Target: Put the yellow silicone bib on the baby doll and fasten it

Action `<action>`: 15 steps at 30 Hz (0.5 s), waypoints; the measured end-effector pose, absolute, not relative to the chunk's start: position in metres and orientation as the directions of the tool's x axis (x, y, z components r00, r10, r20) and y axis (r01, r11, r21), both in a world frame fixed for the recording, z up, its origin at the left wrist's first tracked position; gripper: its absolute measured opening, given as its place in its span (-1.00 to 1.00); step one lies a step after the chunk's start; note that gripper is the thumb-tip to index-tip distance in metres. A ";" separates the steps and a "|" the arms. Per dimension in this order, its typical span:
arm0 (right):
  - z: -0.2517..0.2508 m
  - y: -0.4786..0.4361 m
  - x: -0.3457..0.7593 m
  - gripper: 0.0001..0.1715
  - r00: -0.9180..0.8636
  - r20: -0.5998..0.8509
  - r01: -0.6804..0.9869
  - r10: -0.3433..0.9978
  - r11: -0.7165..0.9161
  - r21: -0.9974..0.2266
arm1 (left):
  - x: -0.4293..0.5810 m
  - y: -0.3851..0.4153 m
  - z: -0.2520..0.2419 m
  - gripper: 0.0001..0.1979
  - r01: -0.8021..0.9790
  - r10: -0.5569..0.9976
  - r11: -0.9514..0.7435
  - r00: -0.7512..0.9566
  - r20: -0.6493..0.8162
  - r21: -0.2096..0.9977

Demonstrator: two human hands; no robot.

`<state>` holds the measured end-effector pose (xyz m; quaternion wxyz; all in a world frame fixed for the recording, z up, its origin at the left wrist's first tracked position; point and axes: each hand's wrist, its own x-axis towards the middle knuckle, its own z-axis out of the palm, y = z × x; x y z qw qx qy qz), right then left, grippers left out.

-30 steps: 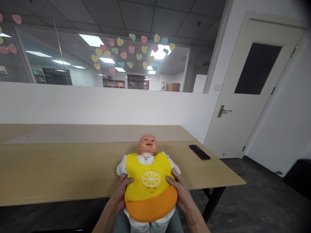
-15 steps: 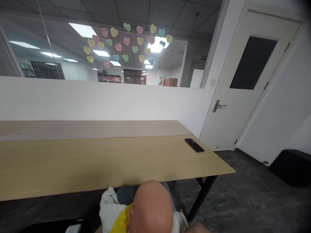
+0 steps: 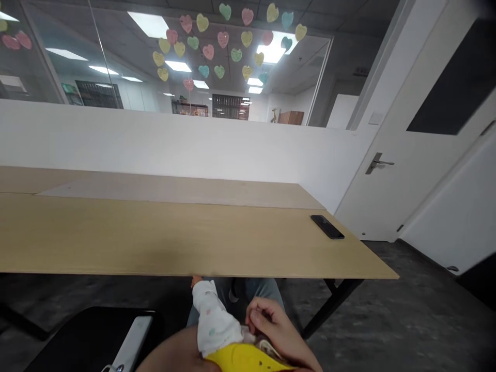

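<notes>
A baby doll in a white patterned sleeve and yellow bib (image 3: 248,357) lies across my lap at the bottom edge. Its head is out of view. One small doll hand (image 3: 196,280) pokes up by the table's front edge. My right hand (image 3: 273,323) is closed beside the doll's chest, fingers curled in toward the thumb; what they pinch, if anything, is hidden. At the doll's other side, my left hand (image 3: 178,351) shows only in part, against the white sleeve and bib, with its fingers out of sight.
A wooden table (image 3: 163,243) spans the view, with a black phone (image 3: 327,227) near its right end. A black chair seat (image 3: 85,336) carrying a white device (image 3: 134,341) stands at lower left. A table leg (image 3: 333,305) and door (image 3: 391,186) are to the right.
The doll's bald head, upright in front of me before, has dropped out of view and the doll now lies back. My right hand has risen into view. The camera has turned left.
</notes>
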<state>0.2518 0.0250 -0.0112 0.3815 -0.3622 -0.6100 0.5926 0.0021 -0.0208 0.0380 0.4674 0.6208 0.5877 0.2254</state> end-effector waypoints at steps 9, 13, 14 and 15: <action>-0.011 0.012 0.259 -0.55 -0.508 -0.007 -0.077 0.861 -0.054 -0.996 | -0.022 -0.026 0.068 -0.76 0.419 0.920 -0.096 0.384 -0.080 0.903; -0.016 0.015 0.259 -0.57 -0.440 -0.069 -0.049 0.895 -0.101 -0.994 | 0.018 -0.019 0.059 -0.63 0.409 0.901 -0.188 0.434 -0.009 0.893; -0.016 0.016 0.259 -0.56 -0.428 -0.076 -0.039 0.901 -0.102 -0.994 | 0.027 -0.017 0.057 -0.62 0.426 0.901 -0.203 0.434 -0.002 0.882; -0.016 0.016 0.260 -0.55 -0.414 -0.081 -0.029 0.907 -0.102 -0.994 | 0.034 -0.014 0.056 -0.68 0.425 0.899 -0.210 0.437 0.003 0.880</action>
